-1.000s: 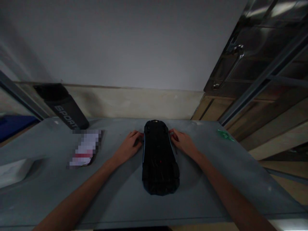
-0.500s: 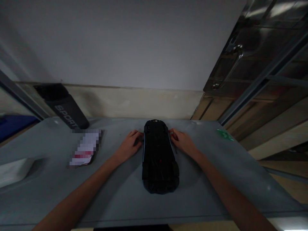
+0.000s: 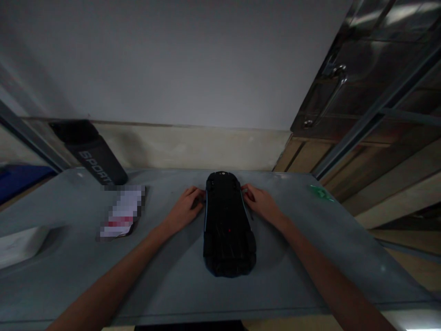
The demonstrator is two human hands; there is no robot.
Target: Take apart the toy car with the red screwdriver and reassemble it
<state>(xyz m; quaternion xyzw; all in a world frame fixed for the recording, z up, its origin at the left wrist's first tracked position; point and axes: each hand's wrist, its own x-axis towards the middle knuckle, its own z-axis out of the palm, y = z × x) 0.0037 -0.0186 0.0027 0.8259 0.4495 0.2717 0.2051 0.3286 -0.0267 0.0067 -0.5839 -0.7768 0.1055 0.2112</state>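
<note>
Fingers (image 3: 195, 190) curl beside an upturned black, blue-edged toy car (image 3: 226, 216); whether they pinch it is unclear.

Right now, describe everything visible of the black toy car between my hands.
The black toy car lies, apparently underside up, lengthwise away from you on the gray table. It looks like plastic, with blue edging and a red dot. The left hand and right hand flank its far half, touching or nearly touching its sides.
</note>
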